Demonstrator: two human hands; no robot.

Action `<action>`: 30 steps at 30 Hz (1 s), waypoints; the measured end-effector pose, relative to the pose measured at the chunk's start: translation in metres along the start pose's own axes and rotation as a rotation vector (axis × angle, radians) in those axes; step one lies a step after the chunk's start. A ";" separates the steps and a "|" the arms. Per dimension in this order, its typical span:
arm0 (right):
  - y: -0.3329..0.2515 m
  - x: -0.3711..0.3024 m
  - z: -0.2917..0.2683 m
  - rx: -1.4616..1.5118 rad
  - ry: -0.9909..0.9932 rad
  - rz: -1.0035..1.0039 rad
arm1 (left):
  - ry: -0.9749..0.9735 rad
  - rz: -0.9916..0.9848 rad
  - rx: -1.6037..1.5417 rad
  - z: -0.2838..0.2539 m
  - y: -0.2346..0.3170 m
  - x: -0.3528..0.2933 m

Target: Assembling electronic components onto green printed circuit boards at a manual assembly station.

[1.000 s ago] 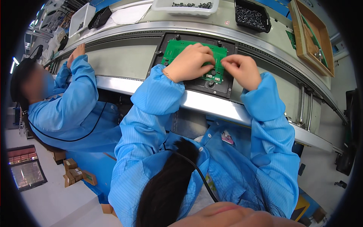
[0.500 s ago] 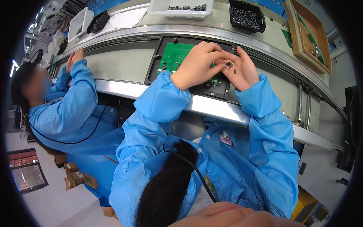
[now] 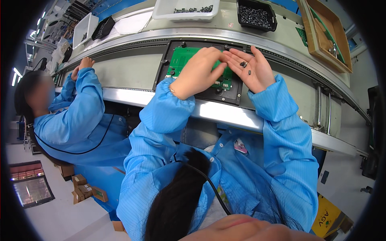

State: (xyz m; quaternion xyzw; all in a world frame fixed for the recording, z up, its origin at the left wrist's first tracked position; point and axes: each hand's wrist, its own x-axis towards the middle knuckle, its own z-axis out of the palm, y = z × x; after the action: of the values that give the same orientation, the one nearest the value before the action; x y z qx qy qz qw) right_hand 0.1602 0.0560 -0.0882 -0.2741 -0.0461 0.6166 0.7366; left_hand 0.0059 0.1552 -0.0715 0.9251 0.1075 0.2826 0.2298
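A green circuit board (image 3: 183, 60) lies in a black carrier frame (image 3: 225, 95) on the grey conveyor. My right hand (image 3: 251, 70) is turned palm up over the board's right end, fingers spread, with a few small dark parts (image 3: 244, 64) lying in the palm. My left hand (image 3: 201, 70) reaches across the board, and its fingertips touch the fingers of my right hand near those parts. Whether it pinches one I cannot see. Both arms wear blue sleeves.
Beyond the belt stand a white tray (image 3: 187, 9) and a black tray (image 3: 256, 15) of small dark parts, and a wooden tray (image 3: 323, 34) at the right. A co-worker in blue (image 3: 76, 120) sits at my left, hand (image 3: 84, 64) on the conveyor edge.
My right hand has turned palm up and opened, showing the small parts. My left hand has slid right across the board and met it. Both hands lifted off the board.
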 end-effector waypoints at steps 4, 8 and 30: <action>-0.003 -0.001 -0.002 -0.021 -0.019 -0.021 | -0.078 -0.020 0.095 -0.015 -0.014 -0.009; -0.005 0.001 -0.005 -0.031 -0.023 -0.028 | -0.155 0.004 0.197 -0.022 -0.025 -0.016; -0.009 0.007 -0.015 -0.070 -0.062 -0.042 | -0.224 0.168 0.397 -0.004 -0.027 -0.013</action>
State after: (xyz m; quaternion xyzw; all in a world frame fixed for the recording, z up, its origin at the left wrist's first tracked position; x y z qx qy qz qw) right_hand 0.1754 0.0566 -0.0987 -0.2793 -0.0959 0.6074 0.7375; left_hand -0.0082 0.1755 -0.0878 0.9834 0.0576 0.1696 0.0298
